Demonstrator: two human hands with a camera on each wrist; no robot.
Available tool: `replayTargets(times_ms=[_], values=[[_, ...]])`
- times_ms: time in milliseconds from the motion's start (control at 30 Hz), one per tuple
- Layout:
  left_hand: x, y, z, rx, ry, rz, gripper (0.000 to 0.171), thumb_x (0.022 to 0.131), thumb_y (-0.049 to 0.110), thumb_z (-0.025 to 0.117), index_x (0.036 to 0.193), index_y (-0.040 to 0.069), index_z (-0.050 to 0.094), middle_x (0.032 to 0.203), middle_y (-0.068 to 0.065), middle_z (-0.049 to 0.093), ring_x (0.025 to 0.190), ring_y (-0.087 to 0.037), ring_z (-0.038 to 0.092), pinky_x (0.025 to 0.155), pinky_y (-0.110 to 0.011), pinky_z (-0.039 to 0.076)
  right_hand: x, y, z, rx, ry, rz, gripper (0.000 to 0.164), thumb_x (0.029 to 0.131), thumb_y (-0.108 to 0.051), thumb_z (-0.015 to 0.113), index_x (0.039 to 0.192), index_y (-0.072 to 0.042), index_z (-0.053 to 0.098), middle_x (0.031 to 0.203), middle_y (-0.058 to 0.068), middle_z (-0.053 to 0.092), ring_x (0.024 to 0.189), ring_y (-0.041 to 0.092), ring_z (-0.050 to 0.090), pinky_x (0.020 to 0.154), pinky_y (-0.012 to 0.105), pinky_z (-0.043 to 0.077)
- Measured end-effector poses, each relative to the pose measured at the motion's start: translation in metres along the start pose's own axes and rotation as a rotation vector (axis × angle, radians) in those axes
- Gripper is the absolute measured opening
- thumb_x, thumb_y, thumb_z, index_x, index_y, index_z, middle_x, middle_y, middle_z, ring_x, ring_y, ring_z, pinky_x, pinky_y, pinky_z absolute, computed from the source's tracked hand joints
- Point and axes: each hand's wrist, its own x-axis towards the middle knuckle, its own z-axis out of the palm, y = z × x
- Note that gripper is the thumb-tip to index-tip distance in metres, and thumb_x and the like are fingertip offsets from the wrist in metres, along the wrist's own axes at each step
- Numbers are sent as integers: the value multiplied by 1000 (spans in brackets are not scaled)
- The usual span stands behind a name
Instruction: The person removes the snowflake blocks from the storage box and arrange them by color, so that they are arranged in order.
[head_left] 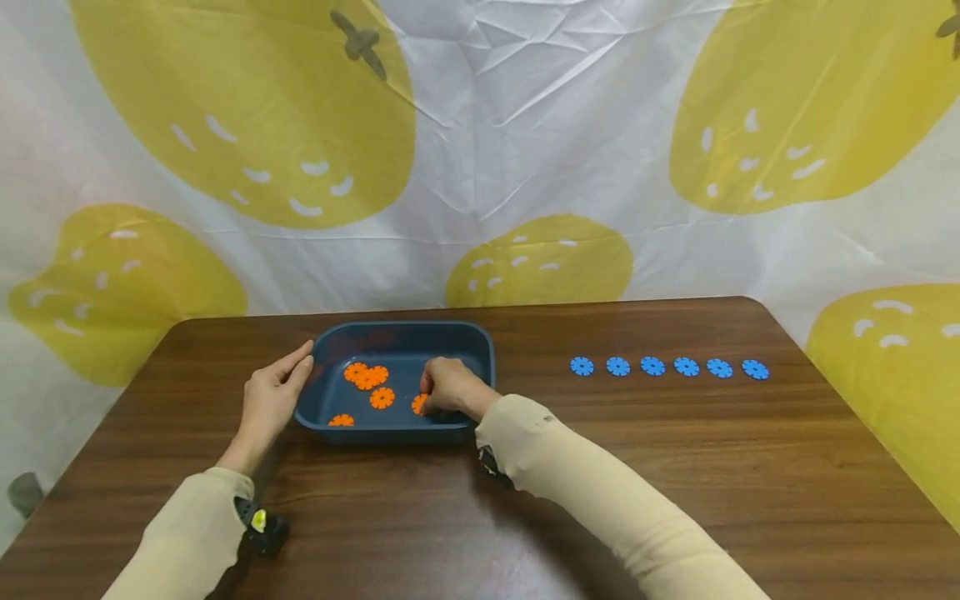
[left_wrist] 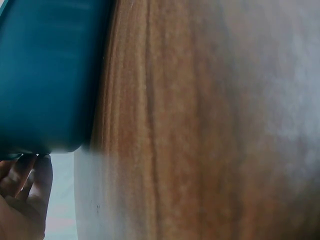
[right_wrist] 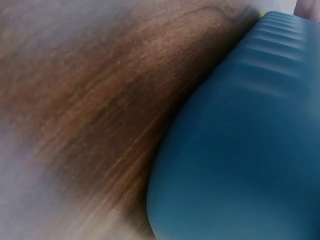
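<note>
A dark blue rectangular tray (head_left: 390, 435) stands on the table with several orange notched discs (head_left: 382, 398) lying in it. At its left end, my left hand (head_left: 268, 398) touches the wall near the rim, fingers nearly straight; the left wrist view shows those fingertips (left_wrist: 44, 172) against the tray (left_wrist: 45, 75). My right hand (head_left: 452, 388) reaches over the right side into the tray. Its curled fingers pinch an orange notched disc (head_left: 417, 405) near the tray floor, partly covered by the hand. The right wrist view shows mainly the tray's outer wall (right_wrist: 235, 150).
Several blue notched discs (head_left: 652, 366) lie in a spaced row right of the tray on the brown wooden table (head_left: 360, 517). Behind the table hangs a white cloth (head_left: 540, 150) with a yellow fruit print. A black wrist device (head_left: 262, 529) sits at the left sleeve.
</note>
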Motion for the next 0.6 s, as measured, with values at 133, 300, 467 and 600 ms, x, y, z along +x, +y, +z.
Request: replayTargets(times_ms=[133, 300, 467, 600], values=[[0, 0, 0, -2, -8, -10, 39, 96, 26, 55, 132, 11, 56, 125, -15, 58, 115, -37, 56, 94, -50, 44, -1, 0, 0, -11, -8, 3, 23, 72, -7, 81, 76, -7, 58, 70, 1, 55, 52, 11, 55, 50, 20, 46], [-1, 0, -1, 0, -9, -4, 40, 96, 27, 55, 133, 11, 56, 126, -16, 57, 116, -38, 54, 96, -51, 42, -3, 0, 0, -11, -7, 2, 24, 72, -8, 81, 76, -7, 57, 70, 1, 55, 53, 12, 55, 50, 21, 45], [-1, 1, -1, -2, -14, -7, 40, 96, 27, 55, 133, 12, 55, 126, -15, 57, 116, -37, 54, 95, -51, 43, -3, 0, 0, -25, -4, -7, 23, 73, -9, 80, 75, -8, 57, 69, 1, 54, 55, 12, 53, 52, 21, 44], [-1, 0, 0, 3, -12, -5, 40, 96, 28, 54, 133, 12, 55, 126, -15, 57, 115, -37, 55, 94, -50, 44, -3, -1, 0, -34, 9, -19, 24, 73, -8, 81, 74, -8, 57, 68, 0, 52, 52, 12, 53, 50, 21, 44]])
